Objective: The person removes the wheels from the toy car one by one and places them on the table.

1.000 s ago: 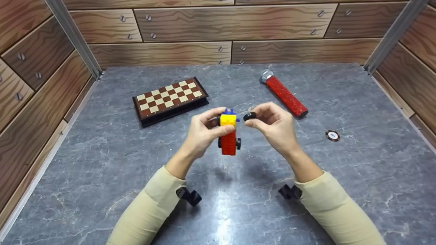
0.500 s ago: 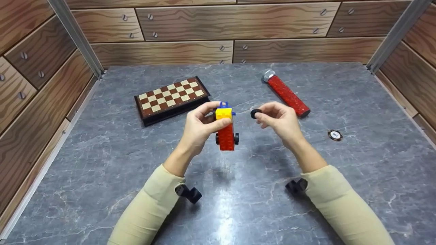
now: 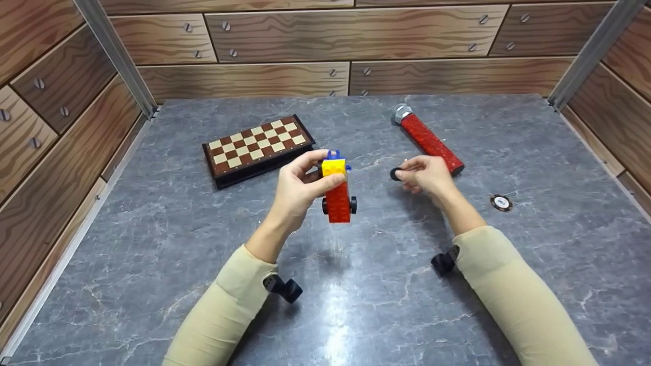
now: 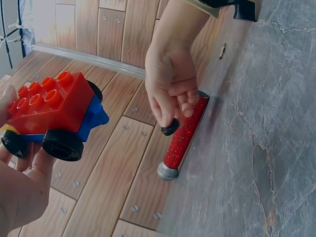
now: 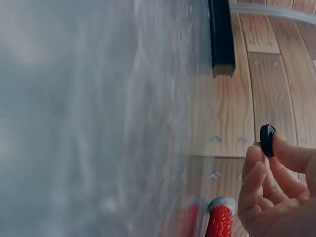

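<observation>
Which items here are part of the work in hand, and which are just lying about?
In hand:
toy brick car, in the left hand's grip
black wheel, pinched by the right hand

Lying about:
chessboard case
red glitter tube
poker chip

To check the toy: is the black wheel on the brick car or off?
Off: the right hand pinches the black wheel apart from the brick car.

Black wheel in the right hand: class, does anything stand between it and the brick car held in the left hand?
No. The black wheel, pinched by the right hand, is apart from the brick car that the left hand holds; only open air above the table lies between them.
</observation>
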`<state>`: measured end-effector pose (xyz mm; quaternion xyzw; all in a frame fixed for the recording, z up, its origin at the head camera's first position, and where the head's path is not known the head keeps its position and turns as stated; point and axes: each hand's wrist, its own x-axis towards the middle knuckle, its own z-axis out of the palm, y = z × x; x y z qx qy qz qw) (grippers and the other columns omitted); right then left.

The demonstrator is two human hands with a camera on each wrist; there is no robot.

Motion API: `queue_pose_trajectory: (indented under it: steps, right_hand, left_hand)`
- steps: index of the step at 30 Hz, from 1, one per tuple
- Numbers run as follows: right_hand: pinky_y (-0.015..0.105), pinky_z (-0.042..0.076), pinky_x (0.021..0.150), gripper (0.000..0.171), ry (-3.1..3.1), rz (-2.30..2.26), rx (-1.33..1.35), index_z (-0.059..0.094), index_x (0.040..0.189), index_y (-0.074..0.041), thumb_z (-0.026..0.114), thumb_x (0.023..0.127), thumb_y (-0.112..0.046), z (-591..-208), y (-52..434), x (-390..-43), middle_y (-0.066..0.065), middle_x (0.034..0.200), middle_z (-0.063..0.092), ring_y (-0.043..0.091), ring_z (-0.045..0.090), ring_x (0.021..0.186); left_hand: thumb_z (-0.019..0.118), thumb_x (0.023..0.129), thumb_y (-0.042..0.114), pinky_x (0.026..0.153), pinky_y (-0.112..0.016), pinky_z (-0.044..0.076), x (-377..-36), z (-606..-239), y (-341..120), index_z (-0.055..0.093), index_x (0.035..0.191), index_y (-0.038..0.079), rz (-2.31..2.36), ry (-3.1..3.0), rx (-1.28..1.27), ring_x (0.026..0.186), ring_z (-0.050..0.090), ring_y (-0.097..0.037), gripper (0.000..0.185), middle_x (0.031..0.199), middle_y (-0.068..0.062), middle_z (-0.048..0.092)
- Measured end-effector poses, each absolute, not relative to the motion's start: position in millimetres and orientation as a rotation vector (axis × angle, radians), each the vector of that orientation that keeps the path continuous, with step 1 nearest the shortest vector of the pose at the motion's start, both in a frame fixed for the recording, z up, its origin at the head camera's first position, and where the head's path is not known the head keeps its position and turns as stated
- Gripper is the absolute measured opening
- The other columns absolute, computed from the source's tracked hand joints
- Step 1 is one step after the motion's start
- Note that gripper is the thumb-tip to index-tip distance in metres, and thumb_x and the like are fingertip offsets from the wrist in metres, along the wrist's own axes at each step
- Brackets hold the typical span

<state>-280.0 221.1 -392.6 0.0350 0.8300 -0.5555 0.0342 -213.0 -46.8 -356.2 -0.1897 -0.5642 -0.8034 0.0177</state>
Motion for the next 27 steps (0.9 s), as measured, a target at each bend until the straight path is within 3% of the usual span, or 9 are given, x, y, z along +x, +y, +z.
queue_pose_trajectory:
  steps: [12, 18, 27]
  right_hand:
    - [0.024, 0.043, 0.044, 0.022, 2.598, -1.415, 0.183, 0.065, 0.092, 0.000, 0.074, 0.078, -0.013, -398, 224, -294, -0.001, 0.062, 0.061, 0.010, 0.057, 0.051]
    - [0.022, 0.039, 0.043, 0.024, 2.554, -1.384, 0.207, 0.065, 0.096, 0.002, 0.074, 0.079, -0.013, -402, 227, -297, -0.001, 0.058, 0.058, 0.008, 0.052, 0.049]
    - [0.024, 0.047, 0.048, 0.030, 2.480, -1.433, 0.251, 0.062, 0.106, 0.004, 0.072, 0.081, -0.010, -407, 231, -299, -0.002, 0.066, 0.062, 0.011, 0.057, 0.054]
  left_hand:
    - [0.071, 0.075, -0.003, 0.069, -0.033, 0.054, -214, -357, -47, 0.061, 0.109, 0.000, -2.528, -1.741, -0.605, 0.083, 0.062, -0.025, 0.036, 0.101, -0.016, 0.061]
    - [0.070, 0.075, -0.003, 0.068, -0.033, 0.054, -215, -357, -48, 0.062, 0.109, 0.002, -2.561, -1.725, -0.623, 0.082, 0.062, -0.025, 0.035, 0.102, -0.015, 0.060]
    - [0.069, 0.077, -0.003, 0.068, -0.035, 0.055, -215, -354, -50, 0.060, 0.111, 0.000, -2.583, -1.715, -0.596, 0.082, 0.062, -0.024, 0.036, 0.103, -0.016, 0.060]
